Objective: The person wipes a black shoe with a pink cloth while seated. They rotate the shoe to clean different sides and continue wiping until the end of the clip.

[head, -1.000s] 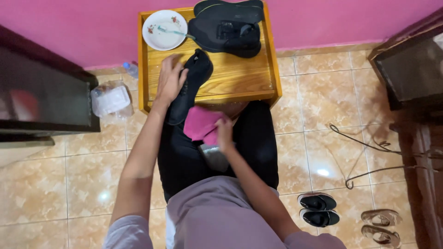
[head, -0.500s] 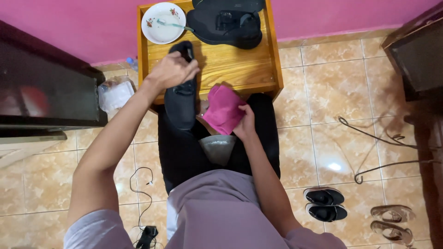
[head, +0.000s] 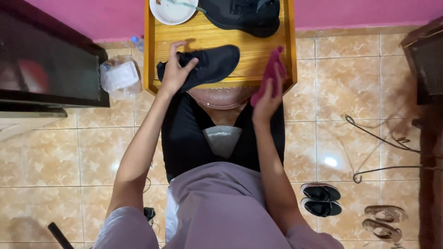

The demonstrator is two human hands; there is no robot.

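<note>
The left hand (head: pixel 175 69) is stretched forward to the upper middle of the frame, the arm almost straight, and its fingers are closed around the heel part of a black shoe (head: pixel 205 67). The shoe lies on its side on the wooden table (head: pixel 258 53), with the toe pointing to the right of the frame. The right hand (head: pixel 265 99) is raised just right of centre, the elbow bent, and it grips a pink cloth (head: pixel 272 69) which stands up from the fingers at the front edge of the table. The cloth and the shoe are near but apart.

Half a second before, the left hand held the shoe upright, with the toe hanging down over the table edge toward the lap, and the pink cloth was lower, beside the shoe. Now the shoe is turned flat on the table and the cloth has moved up and to the right.

At the top of the frame stand a white plate (head: pixel 173 11) and a second black shoe (head: pixel 244 16).
</note>
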